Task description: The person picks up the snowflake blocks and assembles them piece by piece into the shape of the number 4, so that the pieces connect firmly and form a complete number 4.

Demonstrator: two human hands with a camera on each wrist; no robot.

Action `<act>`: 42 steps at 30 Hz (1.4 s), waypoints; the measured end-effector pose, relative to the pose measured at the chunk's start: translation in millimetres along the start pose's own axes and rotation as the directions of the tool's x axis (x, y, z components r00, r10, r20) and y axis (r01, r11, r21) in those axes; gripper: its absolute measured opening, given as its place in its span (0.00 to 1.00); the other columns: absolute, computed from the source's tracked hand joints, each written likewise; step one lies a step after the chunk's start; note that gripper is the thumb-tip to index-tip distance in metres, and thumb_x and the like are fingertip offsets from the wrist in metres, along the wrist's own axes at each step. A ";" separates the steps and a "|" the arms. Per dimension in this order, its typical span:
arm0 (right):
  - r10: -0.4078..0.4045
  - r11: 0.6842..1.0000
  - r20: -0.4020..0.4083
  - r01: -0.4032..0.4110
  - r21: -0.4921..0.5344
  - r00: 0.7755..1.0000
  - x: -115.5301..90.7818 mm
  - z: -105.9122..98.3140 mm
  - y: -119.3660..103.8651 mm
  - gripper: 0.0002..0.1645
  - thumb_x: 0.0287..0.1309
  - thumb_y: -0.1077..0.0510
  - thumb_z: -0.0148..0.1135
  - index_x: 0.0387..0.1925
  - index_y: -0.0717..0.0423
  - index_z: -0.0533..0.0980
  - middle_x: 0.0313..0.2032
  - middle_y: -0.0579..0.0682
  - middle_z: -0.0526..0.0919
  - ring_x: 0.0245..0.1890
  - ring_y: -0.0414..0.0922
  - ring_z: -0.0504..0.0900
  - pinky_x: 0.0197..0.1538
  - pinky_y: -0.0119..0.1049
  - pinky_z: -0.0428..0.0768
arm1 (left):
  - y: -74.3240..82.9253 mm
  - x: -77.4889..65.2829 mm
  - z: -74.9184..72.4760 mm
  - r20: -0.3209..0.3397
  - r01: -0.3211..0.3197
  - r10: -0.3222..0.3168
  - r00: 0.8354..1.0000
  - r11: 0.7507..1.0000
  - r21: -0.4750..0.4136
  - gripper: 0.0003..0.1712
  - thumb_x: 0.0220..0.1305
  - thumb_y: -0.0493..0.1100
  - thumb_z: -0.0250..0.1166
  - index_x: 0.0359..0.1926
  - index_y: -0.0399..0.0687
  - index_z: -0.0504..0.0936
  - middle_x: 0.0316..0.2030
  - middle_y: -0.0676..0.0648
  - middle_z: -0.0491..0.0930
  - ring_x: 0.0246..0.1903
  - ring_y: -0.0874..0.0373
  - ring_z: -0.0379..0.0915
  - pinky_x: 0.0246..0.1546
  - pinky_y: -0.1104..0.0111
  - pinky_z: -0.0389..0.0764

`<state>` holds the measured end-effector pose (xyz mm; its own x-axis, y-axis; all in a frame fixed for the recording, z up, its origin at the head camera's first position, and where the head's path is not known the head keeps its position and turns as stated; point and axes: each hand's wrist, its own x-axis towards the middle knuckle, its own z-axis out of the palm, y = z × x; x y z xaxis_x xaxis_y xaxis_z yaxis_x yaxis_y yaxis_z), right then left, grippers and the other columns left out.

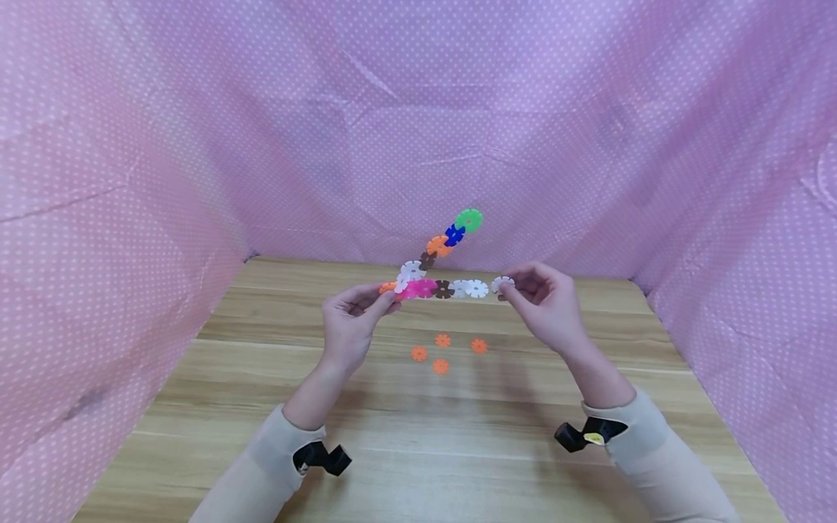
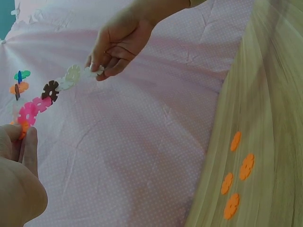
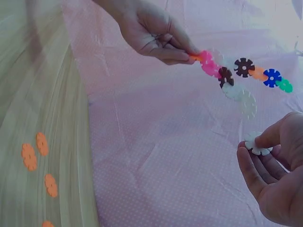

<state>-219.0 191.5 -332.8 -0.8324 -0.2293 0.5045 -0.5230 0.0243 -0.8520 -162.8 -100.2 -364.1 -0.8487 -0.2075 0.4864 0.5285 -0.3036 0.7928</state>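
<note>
Sleeves (image 1: 251,465): pale, cut off by the bottom edge of the head view; a black wrist camera (image 1: 314,456) sits on each of your wrists.
Left arm (image 1: 310,399): slants up and to the right, raised above the table (image 1: 418,457).
Left hand (image 1: 349,327): your thumb and fingers pinch an orange disc (image 1: 387,288) of the chain, partly covering it; the left wrist view crops this hand at its edge.
Chain (image 1: 425,288): hangs in the air from your left-hand grip, in two branches; one runs toward your right hand through pink, brown and white, the other through white, brown, orange and blue to green.
Hard to read: how many pale discs overlap where the branches meet.
Right arm (image 1: 598,378): slants up and to the left.
Right hand (image 1: 552,309): your thumb and fingers grasp a white disc (image 1: 502,284), thumb across one face; the other fingers are partly hidden in the head view.
Gap: your white disc is near the chain's white end, not touching.
Loose discs (image 1: 441,366): four, orange, on the table; the right wrist view cuts one off below.
Cloth (image 1: 418,131): pink, dotted, behind and at both sides.
</note>
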 end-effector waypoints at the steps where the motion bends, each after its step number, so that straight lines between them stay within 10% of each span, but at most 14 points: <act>1: -0.001 1.000 0.002 0.001 0.017 1.000 -0.8 0.7 -1.4 0.10 0.60 0.79 0.67 0.43 0.79 0.78 0.33 0.40 0.89 0.32 0.36 0.90 0.40 0.29 0.93 | -0.2 0.2 -0.2 0.001 -0.001 0.001 1.000 1.000 0.000 0.24 0.63 0.17 0.65 0.38 0.51 0.92 0.35 0.53 0.93 0.32 0.62 0.91 0.41 0.65 0.95; 28: -0.042 0.993 0.043 0.046 -0.112 0.998 -5.6 5.4 -8.3 0.08 0.59 0.76 0.70 0.41 0.71 0.86 0.32 0.36 0.90 0.31 0.34 0.89 0.32 0.23 0.88 | -1.4 0.1 -1.1 0.001 -0.003 0.003 1.000 1.000 0.028 0.20 0.62 0.17 0.66 0.37 0.45 0.91 0.33 0.53 0.93 0.32 0.62 0.91 0.40 0.64 0.95; 42: -0.079 0.974 0.073 0.092 -0.204 0.994 -6.2 1.8 -8.3 0.08 0.58 0.74 0.73 0.38 0.64 0.89 0.31 0.52 0.91 0.27 0.32 0.85 0.24 0.21 0.79 | -5.8 0.9 3.0 0.003 0.020 -0.020 1.000 0.999 0.031 0.25 0.61 0.16 0.66 0.35 0.53 0.91 0.33 0.54 0.93 0.32 0.63 0.91 0.41 0.65 0.95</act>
<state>-209.2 191.0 -329.1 -0.7729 -0.3009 0.5587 -0.6241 0.2014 -0.7549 -166.7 -95.8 -367.1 -0.8591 -0.1990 0.4715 0.5109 -0.2788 0.8132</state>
